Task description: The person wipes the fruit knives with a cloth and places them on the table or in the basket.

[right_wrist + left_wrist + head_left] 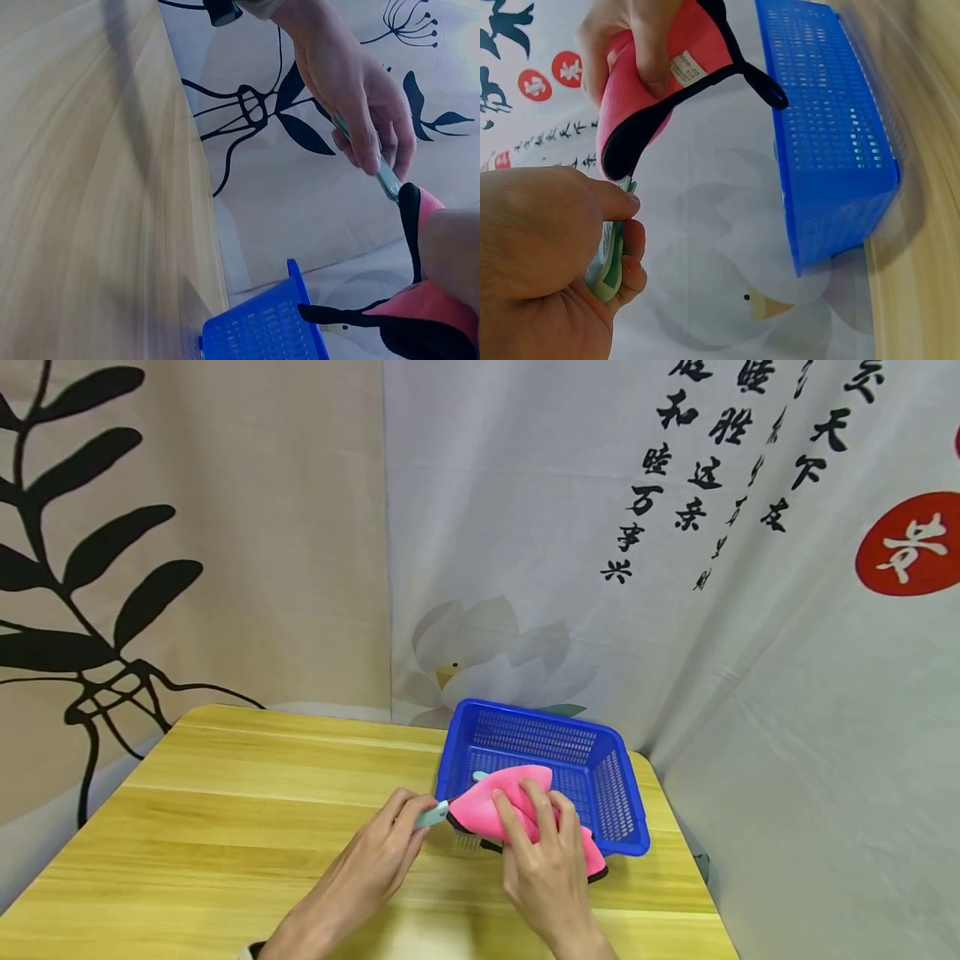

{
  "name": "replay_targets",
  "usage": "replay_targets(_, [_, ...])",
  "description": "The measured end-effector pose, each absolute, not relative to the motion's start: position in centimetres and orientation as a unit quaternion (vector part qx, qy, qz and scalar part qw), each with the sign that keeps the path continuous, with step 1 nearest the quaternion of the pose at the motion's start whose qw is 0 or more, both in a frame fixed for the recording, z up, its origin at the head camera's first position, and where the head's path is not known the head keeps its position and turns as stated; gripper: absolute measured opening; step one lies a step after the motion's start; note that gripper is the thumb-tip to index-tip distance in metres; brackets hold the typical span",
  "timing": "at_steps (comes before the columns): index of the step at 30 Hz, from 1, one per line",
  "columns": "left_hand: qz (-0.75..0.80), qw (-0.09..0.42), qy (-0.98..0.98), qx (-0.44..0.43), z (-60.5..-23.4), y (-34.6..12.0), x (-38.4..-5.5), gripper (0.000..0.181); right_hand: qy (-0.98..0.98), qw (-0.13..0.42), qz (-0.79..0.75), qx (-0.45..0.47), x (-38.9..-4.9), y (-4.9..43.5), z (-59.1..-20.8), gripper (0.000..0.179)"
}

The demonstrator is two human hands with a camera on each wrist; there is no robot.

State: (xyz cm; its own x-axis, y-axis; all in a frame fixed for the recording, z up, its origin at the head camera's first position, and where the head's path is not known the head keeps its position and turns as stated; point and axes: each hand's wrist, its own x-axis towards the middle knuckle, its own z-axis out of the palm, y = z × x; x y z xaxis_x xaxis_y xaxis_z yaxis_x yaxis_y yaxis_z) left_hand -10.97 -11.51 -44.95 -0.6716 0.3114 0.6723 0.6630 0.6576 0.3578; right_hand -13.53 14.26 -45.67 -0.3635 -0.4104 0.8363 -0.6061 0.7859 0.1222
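My left hand (375,852) grips a pale green handle (430,816) of some utensil, whose far end disappears into a pink cloth (474,810) with black edging. In the left wrist view the cloth shows a small white label (688,69) and a black hanging loop (766,88). My right hand (551,868) holds the cloth, fingers bent over it from above, with the thumb on the side seen in the left wrist view. Folds of cloth hide the utensil's head, so its kind cannot be told. Both hands are in front of the blue basket's near side.
A blue plastic basket (540,717) with perforated walls stands at the back right of the wooden table (262,810). A small pale light-blue piece (480,776) shows in it, partly behind the cloth. Printed curtains (285,527) hang behind and at the right.
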Motion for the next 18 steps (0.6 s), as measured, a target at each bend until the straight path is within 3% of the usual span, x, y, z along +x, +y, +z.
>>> replay_targets(10, [-0.3, 0.274, -0.875, -0.264, -45.2, -12.4, -10.7, 0.036, -0.819, 0.479, 0.118, 0.291, -14.1, 15.4, -45.7, 0.047])
replay_targets(18, [-0.291, 0.306, -0.862, -0.281, -45.7, -12.3, -11.2, 0.039, -0.79, 0.497, 0.111, 0.34, -13.2, 13.7, -46.0, 0.044])
